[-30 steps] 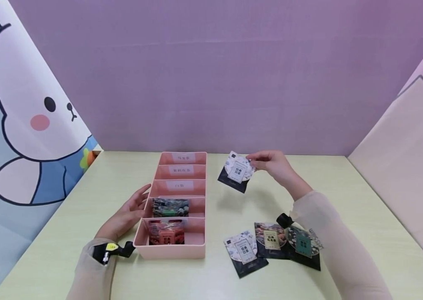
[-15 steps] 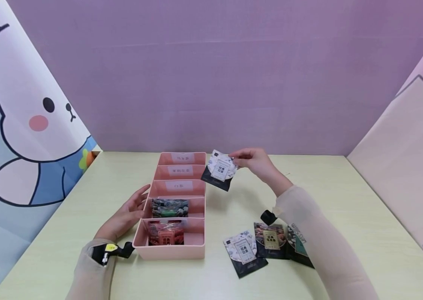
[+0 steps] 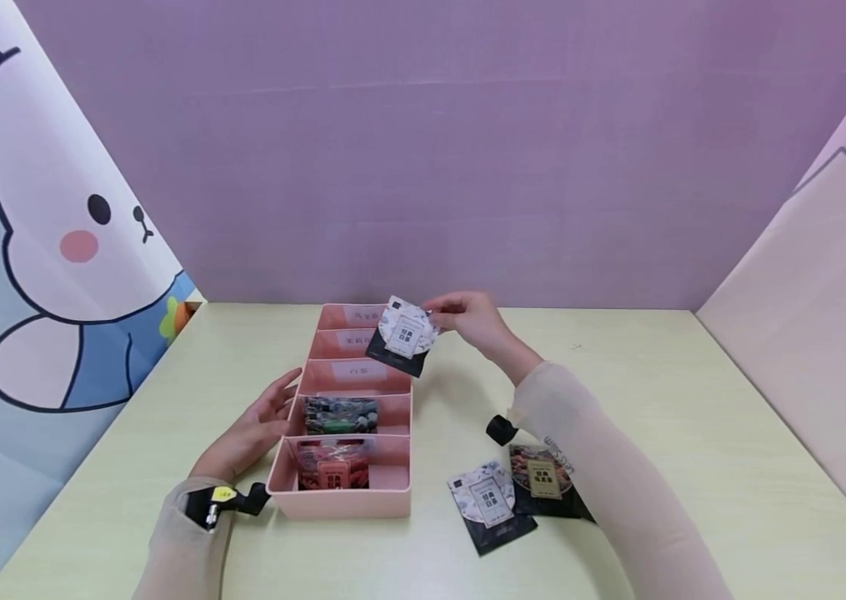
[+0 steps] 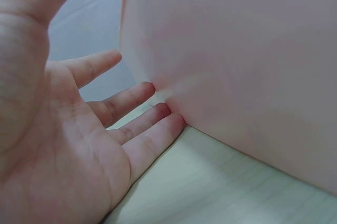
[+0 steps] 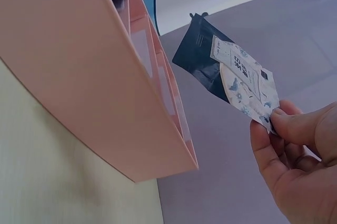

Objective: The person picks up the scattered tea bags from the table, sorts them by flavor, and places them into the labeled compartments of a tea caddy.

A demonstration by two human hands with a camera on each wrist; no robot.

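My right hand (image 3: pixel 471 321) pinches a white-and-black tea bag sachet (image 3: pixel 403 337) by its upper right edge, between thumb and fingers. The sachet overlaps the right side of the pink divided box (image 3: pixel 340 503) in the head view; in the right wrist view the sachet (image 5: pixel 231 69) hangs tilted above the box's rim. My left hand (image 3: pixel 253 429) rests along the box's left wall, and its straight fingertips (image 4: pixel 176 121) touch that wall low down. Inside the box, a red sachet (image 3: pixel 332 465) lies in the nearest compartment and a green-toned sachet (image 3: pixel 340 415) in the one behind it.
On the table right of the box lie another white-and-black sachet (image 3: pixel 492 507) and an orange-patterned sachet (image 3: pixel 543 481); my right sleeve (image 3: pixel 618 475) covers part of what lies beside them. White labels (image 3: pixel 357 372) mark the farther compartments. A purple backdrop (image 3: pixel 423 167) stands behind.
My right hand has carried the white-and-black sachet leftward, from right of the box to over its right edge. My left hand stays at the box's side.
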